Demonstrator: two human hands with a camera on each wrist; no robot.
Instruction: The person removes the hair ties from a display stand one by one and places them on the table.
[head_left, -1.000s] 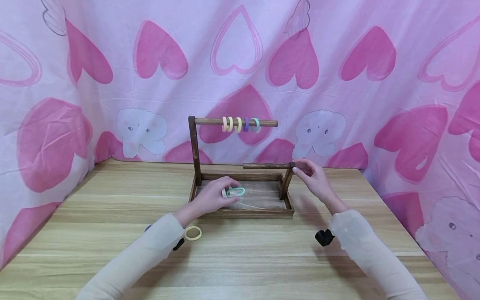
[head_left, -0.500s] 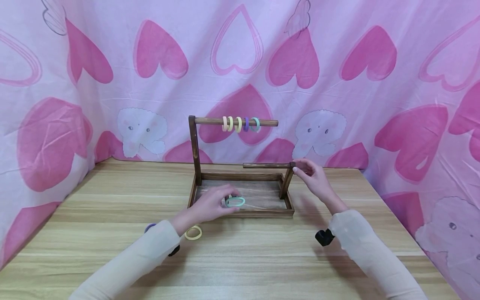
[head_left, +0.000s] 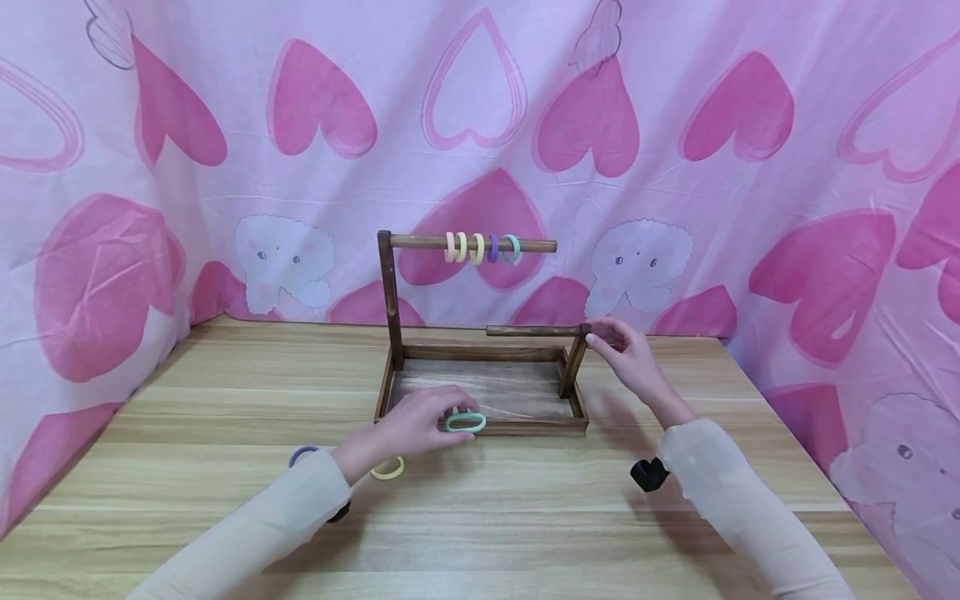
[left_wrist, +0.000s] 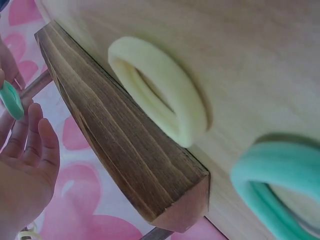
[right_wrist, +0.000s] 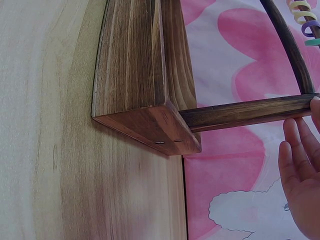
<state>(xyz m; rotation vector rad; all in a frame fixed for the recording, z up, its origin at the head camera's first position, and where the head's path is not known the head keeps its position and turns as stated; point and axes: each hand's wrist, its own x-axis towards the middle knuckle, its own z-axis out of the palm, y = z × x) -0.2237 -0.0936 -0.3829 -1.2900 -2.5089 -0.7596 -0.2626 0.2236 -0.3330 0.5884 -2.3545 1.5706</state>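
A mint-green hair tie [head_left: 466,430] is pinched by my left hand [head_left: 420,421], at the front wall of a dark wooden rack [head_left: 480,428]. The left wrist view shows that hand [left_wrist: 30,170] at its left edge with the mint hair tie [left_wrist: 12,101]. My right hand [head_left: 633,362] holds the top of the rack's short right post [head_left: 573,367], where the lower bar [head_left: 532,332] joins it. In the right wrist view, fingers [right_wrist: 300,155] of that hand touch the post [right_wrist: 250,112]. Several pastel hair ties [head_left: 477,249] hang from the upper bar [head_left: 420,242].
A yellow hair tie [head_left: 387,475] and a purple one [head_left: 303,454] lie on the table [head_left: 510,517], partly behind the left arm. A teal hair tie [left_wrist: 275,190] appears in the left wrist view. A pink heart-patterned cloth [head_left: 480,83] hangs behind.
My left hand has moved toward me with the mint hair tie, from over the rack's tray to its front wall. The right hand has stayed on the post.
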